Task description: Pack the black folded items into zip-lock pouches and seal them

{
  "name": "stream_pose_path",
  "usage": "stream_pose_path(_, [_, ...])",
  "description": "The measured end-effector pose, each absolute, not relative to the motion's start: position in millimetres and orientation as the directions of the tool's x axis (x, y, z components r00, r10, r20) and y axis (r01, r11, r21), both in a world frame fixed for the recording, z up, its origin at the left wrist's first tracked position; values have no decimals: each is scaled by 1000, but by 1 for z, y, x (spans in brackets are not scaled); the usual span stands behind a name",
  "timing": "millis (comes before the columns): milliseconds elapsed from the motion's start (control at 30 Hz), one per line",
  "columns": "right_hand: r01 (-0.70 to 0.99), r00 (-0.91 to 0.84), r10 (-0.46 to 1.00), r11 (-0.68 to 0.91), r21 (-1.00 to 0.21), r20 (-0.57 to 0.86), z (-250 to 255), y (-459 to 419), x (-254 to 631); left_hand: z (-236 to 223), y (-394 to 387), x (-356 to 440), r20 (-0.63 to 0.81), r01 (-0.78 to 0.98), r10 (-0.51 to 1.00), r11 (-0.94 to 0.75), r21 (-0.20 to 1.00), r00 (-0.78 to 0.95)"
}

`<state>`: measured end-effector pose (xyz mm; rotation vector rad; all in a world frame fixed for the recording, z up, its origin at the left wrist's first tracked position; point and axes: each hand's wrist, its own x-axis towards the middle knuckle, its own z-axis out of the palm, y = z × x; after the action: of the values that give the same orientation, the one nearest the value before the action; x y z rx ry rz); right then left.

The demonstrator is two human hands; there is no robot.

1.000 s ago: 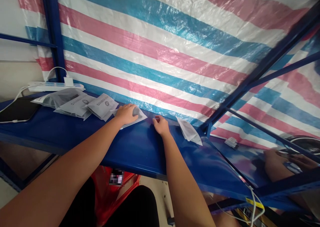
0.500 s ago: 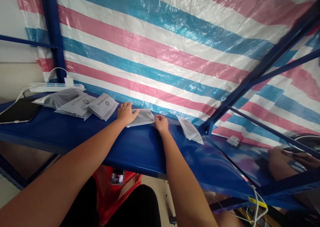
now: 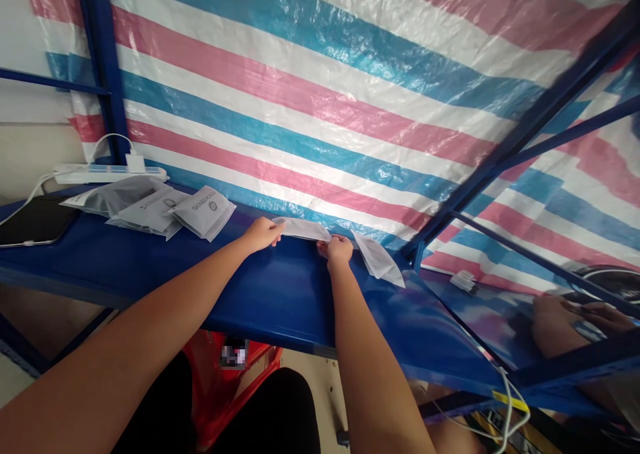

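A frosted white plastic bag is stretched between my two hands at the back of the blue shelf. Its left end is pinched in my left hand, fingers closed. The right end is gripped by my right hand, whose fingers are also closed and partly hidden. Just right of that hand lies another frosted bag. To the left of my left hand, a printed frosted bag overlaps a second printed bag, with one more frosted bag beside them.
A white power strip with a plugged-in charger lies at the back left, near a dark tablet. Striped plastic sheeting hangs behind the shelf. On the right, past the blue frame, are another person's hands. A red stool stands below.
The bag between my hands has lifted and shifted right. My left hand went from lying spread on it to pinching its end; my right hand moved slightly right with it.
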<state>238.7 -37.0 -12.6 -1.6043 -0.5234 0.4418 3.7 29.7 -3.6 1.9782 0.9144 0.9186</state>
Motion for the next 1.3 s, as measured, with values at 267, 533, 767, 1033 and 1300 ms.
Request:
stream_pose_path(267, [376, 772, 611, -215, -901, 176, -17, -53, 223, -12, 33, 2, 223, 145, 921, -280, 949, 320])
stream_pose_path(533, [454, 719, 665, -230, -861, 201, -17, -57, 220, -15, 38, -3, 236, 177, 894, -321, 930, 381])
stream_pose_path(767, [433, 686, 703, -189, -881, 186, -21, -53, 223, -11, 44, -10, 126, -21, 882, -130, 991, 454])
stream_pose_path(1033, [544, 606, 770, -219, -810, 199, -17, -51, 227, -8, 42, -16, 132, -157, 888, -68, 985, 441])
stream_pose_path(1300, [533, 627, 757, -242, -811, 186, -3, -55, 214, 0, 34, -15, 115, -97, 943, -89, 991, 313])
